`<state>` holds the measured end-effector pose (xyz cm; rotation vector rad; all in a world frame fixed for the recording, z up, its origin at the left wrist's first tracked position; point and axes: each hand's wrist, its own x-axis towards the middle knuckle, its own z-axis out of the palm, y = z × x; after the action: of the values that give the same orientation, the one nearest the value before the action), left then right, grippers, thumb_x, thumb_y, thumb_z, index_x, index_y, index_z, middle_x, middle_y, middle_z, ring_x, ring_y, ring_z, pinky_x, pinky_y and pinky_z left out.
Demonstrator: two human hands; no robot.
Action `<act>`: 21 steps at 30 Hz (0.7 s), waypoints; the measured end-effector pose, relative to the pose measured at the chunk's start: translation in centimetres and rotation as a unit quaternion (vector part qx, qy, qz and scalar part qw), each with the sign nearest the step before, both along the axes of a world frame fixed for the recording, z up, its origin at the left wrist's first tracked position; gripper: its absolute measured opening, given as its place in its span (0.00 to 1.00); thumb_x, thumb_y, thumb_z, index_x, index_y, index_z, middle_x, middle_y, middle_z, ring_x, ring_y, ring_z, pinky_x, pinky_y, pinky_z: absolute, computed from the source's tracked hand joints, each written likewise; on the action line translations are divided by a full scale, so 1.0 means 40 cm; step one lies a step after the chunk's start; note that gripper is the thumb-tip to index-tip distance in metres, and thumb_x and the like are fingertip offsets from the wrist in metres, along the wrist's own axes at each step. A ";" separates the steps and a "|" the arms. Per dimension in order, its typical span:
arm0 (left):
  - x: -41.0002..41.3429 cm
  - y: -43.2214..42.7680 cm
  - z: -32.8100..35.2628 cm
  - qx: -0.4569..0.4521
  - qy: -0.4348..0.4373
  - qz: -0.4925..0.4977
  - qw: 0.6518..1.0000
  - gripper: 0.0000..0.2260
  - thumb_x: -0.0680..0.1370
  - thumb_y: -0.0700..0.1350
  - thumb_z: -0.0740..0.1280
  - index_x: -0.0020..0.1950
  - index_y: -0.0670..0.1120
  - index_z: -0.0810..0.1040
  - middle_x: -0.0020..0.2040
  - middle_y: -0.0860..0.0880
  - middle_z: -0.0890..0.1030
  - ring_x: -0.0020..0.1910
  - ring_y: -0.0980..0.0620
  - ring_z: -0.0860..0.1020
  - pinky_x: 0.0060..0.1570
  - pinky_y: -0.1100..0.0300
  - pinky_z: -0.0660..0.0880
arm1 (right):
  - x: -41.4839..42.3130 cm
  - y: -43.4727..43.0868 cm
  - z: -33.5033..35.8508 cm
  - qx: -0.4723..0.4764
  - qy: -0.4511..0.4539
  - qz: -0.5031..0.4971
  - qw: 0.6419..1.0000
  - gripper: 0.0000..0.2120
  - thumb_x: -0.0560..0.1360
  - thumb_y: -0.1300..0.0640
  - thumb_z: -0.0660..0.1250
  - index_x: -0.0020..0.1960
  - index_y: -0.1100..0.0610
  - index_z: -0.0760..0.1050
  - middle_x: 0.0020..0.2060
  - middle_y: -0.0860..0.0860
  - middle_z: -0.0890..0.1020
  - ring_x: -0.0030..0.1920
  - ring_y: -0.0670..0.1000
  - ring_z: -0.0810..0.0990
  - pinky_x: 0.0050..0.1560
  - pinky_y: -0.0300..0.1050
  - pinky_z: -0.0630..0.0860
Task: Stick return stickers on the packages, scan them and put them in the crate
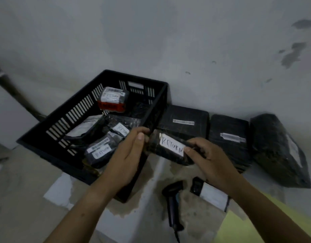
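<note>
I hold a small black package (166,157) just right of the black crate (91,102). A white sticker (172,147) reading RETURN lies on its top. My left hand (128,155) grips the package's left end. My right hand (207,158) grips its right end, thumb at the sticker's edge. Inside the crate lie several packages, one with red tape (113,99) and two with return stickers (103,151). A black scanner (174,202) lies on the floor below my hands.
Three black wrapped packages stand along the wall to the right (184,120), (230,137), (280,149). A pad of white stickers (212,195) lies beside the scanner. White paper (60,190) lies on the floor at the crate's near corner.
</note>
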<state>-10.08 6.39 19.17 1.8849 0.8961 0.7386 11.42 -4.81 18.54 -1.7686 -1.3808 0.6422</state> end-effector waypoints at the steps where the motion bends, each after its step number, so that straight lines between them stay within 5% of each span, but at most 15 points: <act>1: -0.035 0.047 -0.008 0.022 0.012 0.012 1.000 0.18 0.84 0.63 0.51 0.64 0.57 0.75 0.53 0.56 0.82 0.52 0.56 0.80 0.52 0.59 0.76 | -0.005 0.040 0.002 -0.001 -0.002 -0.001 1.000 0.06 0.80 0.53 0.64 0.54 0.47 0.79 0.47 0.42 0.81 0.47 0.40 0.79 0.42 0.33 0.75; 4: -0.137 0.171 -0.075 0.090 0.112 0.065 0.988 0.16 0.83 0.61 0.59 0.65 0.54 0.75 0.55 0.59 0.81 0.54 0.60 0.79 0.54 0.58 0.76 | -0.017 0.171 0.004 0.016 -0.006 -0.025 1.000 0.06 0.81 0.54 0.65 0.53 0.51 0.80 0.44 0.44 0.83 0.43 0.42 0.80 0.41 0.38 0.77; 7: -0.186 0.217 -0.156 0.095 0.239 0.045 0.965 0.25 0.80 0.66 0.59 0.70 0.51 0.73 0.65 0.53 0.78 0.64 0.52 0.77 0.62 0.54 0.74 | -0.034 0.315 0.005 0.029 -0.015 -0.063 0.997 0.03 0.78 0.53 0.68 0.46 0.52 0.79 0.40 0.45 0.83 0.38 0.40 0.80 0.39 0.33 0.74; 9: -0.176 0.219 -0.177 0.108 0.292 0.011 0.950 0.29 0.80 0.67 0.56 0.74 0.50 0.70 0.71 0.51 0.75 0.69 0.50 0.74 0.67 0.54 0.71 | -0.056 0.410 0.003 0.023 -0.034 -0.065 0.997 0.04 0.77 0.52 0.68 0.44 0.52 0.78 0.38 0.46 0.83 0.36 0.43 0.81 0.40 0.39 0.75; 15: -0.244 0.207 -0.159 0.183 0.294 0.012 0.938 0.27 0.81 0.68 0.55 0.73 0.55 0.74 0.74 0.56 0.73 0.72 0.54 0.72 0.70 0.48 0.70 | -0.107 0.605 -0.031 -0.004 -0.231 -0.009 0.973 0.06 0.77 0.53 0.64 0.50 0.52 0.78 0.42 0.48 0.82 0.41 0.50 0.79 0.39 0.44 0.72; 21: -0.261 0.203 -0.166 0.187 0.335 0.005 0.923 0.30 0.80 0.70 0.52 0.78 0.58 0.69 0.79 0.56 0.68 0.78 0.54 0.64 0.78 0.49 0.60 | -0.133 0.708 -0.102 -0.082 -0.445 0.032 0.891 0.03 0.75 0.59 0.63 0.45 0.54 0.76 0.39 0.50 0.81 0.43 0.54 0.79 0.46 0.47 0.63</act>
<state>-20.52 14.53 12.51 2.5446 1.2442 0.2600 6.10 23.51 14.47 -2.2880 -2.0223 -0.0831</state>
